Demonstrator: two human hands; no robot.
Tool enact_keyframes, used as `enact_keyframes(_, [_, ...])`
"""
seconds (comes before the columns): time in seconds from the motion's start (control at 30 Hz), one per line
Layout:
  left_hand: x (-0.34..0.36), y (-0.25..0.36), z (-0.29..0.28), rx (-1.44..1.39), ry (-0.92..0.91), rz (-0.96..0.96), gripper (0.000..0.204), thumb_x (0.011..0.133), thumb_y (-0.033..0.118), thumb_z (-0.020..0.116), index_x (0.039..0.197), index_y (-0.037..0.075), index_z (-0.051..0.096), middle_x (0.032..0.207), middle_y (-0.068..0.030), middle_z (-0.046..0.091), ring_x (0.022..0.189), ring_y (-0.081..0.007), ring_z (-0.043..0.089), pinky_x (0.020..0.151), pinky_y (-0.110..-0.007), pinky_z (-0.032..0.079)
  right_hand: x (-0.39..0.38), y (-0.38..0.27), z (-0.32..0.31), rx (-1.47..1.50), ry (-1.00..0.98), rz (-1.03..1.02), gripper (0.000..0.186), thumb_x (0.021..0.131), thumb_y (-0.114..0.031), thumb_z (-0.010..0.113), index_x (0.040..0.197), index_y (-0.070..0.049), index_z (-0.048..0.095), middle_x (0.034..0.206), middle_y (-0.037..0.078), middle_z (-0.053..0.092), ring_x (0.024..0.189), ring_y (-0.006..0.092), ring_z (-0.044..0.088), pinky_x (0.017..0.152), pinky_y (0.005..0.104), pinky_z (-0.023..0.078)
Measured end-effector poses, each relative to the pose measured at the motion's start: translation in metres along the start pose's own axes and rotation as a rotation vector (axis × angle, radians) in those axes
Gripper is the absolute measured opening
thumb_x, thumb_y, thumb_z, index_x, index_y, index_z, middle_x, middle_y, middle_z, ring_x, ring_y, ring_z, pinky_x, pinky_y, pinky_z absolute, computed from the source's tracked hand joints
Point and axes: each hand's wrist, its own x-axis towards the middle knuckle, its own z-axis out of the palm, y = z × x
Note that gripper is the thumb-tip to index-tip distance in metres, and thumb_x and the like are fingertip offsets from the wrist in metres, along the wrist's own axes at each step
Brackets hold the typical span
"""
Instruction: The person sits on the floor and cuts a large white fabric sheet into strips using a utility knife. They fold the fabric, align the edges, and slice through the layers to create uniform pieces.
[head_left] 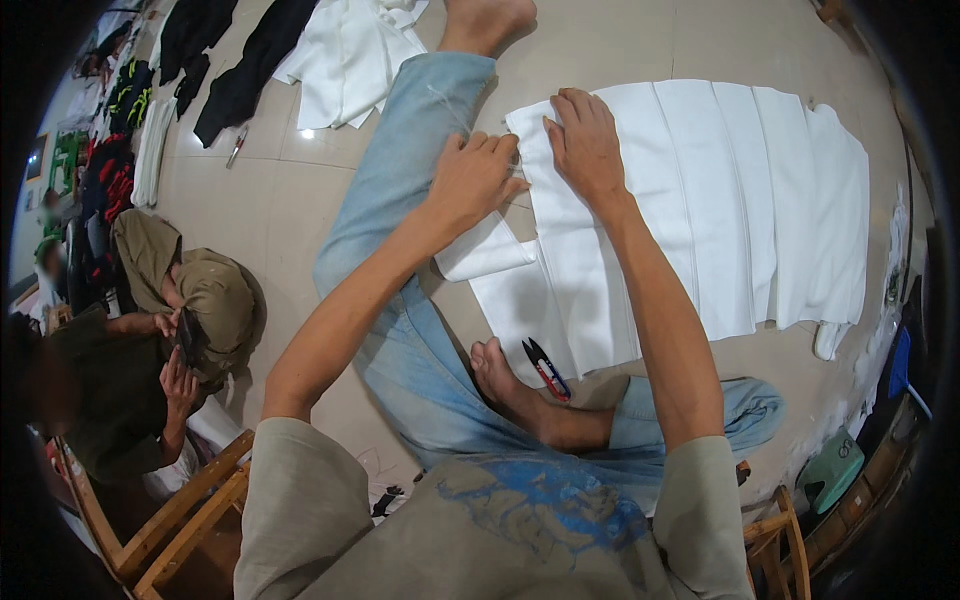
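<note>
The right hand point(588, 145) lies palm down on the row of overlapping white cloth panels point(690, 190), fingers loosely bent, thumb spread, gripping nothing visible. The left hand point(478, 182) is half curled just beyond the panels' 9 o'clock edge; whether it pinches anything, I cannot tell. From between the 2 hands, the panels spread from 3 to 6 o'clock, a folded white piece point(485, 250) lies at 7, and snips point(545, 368) at 6. Farther out, a white cloth pile point(345, 60) lies at 10 o'clock; a seated person point(95, 390) holds a dark device point(188, 338) at 8.

I see two bare arms point(345, 300) stretched forward, the left hand point(470, 182) with curled fingers point(502, 146) near the palm-down right hand point(588, 148).
</note>
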Motion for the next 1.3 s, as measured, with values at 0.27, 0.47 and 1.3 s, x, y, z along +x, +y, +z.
enact_keyframes(0.27, [-0.008, -0.020, -0.037, -0.694, -0.251, -0.281, 0.029, 0.105, 0.030, 0.060, 0.099, 0.003, 0.068, 0.091, -0.0086, 0.074, 0.082, -0.0187, 0.065, 0.093, -0.034, 0.044, -0.001, 0.003, 0.004, -0.008, 0.023, -0.003, 0.031, 0.097, -0.021, 0.063, 0.122, -0.003, 0.060, 0.128, 0.013, 0.059, 0.126, 0.0297, 0.053, 0.114, 0.0454, 0.038])
enact_keyframes(0.47, [-0.004, -0.003, 0.002, -1.532, -0.032, -0.259, 0.034, 0.110, 0.034, 0.053, 0.089, 0.008, 0.056, 0.090, -0.0025, 0.059, 0.093, -0.0154, 0.055, 0.091, -0.032, 0.043, 0.000, 0.003, 0.002, 0.004, -0.002, 0.005, 0.031, 0.098, -0.020, 0.061, 0.124, -0.003, 0.060, 0.130, 0.013, 0.059, 0.128, 0.0299, 0.052, 0.115, 0.0458, 0.038])
enact_keyframes(1.3, [-0.032, 0.019, -0.003, -1.246, 0.230, -0.638, 0.027, 0.107, 0.029, 0.056, 0.096, 0.005, 0.061, 0.079, -0.0007, 0.054, 0.072, -0.0133, 0.048, 0.069, -0.029, 0.042, 0.040, 0.010, -0.033, 0.170, -0.535, -0.084, 0.035, 0.096, -0.036, 0.061, 0.113, -0.009, 0.075, 0.097, 0.013, 0.074, 0.099, 0.0311, 0.069, 0.094, 0.0436, 0.049])
